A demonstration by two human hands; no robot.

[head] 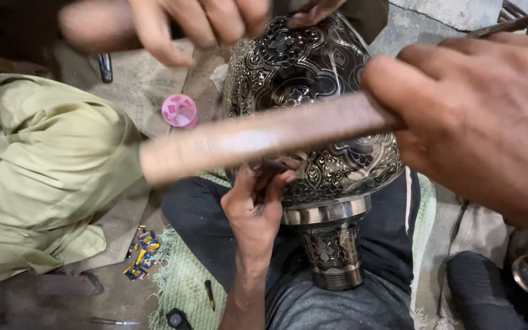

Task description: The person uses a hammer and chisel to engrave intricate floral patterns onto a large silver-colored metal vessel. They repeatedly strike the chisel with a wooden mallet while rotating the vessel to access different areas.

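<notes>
the engraved dark metal vase [313,116] is laid on the lap, neck toward the wearer. the left hand [255,205] is pinched on a small tool against it; the right hand [478,116] is clamped on a wooden stick [264,137] held crosswise above it.

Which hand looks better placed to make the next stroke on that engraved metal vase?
Right, probably. The right hand grips the long wooden stick, held across the engraved dark metal vase and blurred. The left hand is pinched against the vase's lower side, so it looks occupied.
</notes>
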